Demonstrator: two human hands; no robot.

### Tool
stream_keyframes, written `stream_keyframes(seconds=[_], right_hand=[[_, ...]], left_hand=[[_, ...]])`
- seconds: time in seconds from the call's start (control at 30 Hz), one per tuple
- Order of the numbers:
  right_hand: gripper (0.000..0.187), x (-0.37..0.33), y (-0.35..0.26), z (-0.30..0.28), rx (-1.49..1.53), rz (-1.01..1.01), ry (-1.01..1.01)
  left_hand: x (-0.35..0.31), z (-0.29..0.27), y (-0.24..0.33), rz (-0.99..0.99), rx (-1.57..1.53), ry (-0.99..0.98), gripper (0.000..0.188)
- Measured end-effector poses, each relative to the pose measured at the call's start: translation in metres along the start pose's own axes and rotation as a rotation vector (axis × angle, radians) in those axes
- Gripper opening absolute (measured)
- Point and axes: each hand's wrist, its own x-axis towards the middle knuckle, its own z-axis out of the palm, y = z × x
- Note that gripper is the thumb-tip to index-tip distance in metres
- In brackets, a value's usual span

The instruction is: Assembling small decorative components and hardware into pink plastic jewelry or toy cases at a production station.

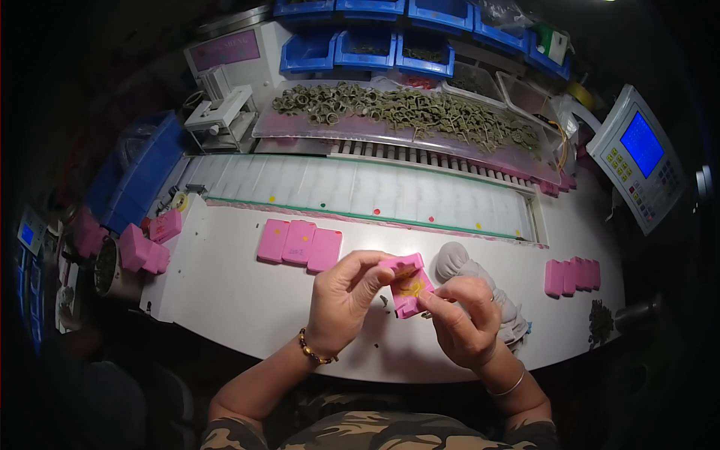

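Over the front of the white table, both hands hold a pink rubber mould (pixel 409 289) with yellow marks on its upper face. My left hand (pixel 339 306) grips its upper left end between thumb and fingers. At the lower right edge, the thumb and fingertips of my right hand (pixel 466 324) are closed on the mould. A lumpy pale grey cloth bundle (pixel 480 279) lies just behind the right hand. Left of the held mould, three pink moulds (pixel 298 246) overlap in a row on the table. Small dark green bits (pixel 385 301) lie beneath the hands.
Behind runs a pale segmented strip (pixel 352 187) with a green edge. Beyond it, a clear tray (pixel 337 135) bears many greenish ring-like pieces below blue bins (pixel 365 49). More pink moulds stand right (pixel 571 277) and left (pixel 142 251). A screened control panel (pixel 639 157) leans at right.
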Motion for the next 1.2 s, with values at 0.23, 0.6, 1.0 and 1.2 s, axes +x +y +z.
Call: stream_keyframes(seconds=[0.23,0.6,1.0,1.2], right_hand=[[0.033,0.011,-0.003,0.006,0.141,0.18,0.045],[0.043,0.012,-0.001,0.004,0.968,0.758,0.063],[0.052,0.028,0.0,0.026,0.851,0.786,0.067],[0.047,0.045,0.016,0.058,1.065,0.978,0.114]], left_hand=[[-0.005,0.004,0.014,0.161,0.255,-0.087,0.03],[-0.015,0.011,0.016,0.12,0.363,-0.127,0.037],[-0.001,-0.011,0.004,-0.022,0.227,-0.01,0.037],[0.007,-0.009,0.002,0.358,0.694,0.105,0.051]])
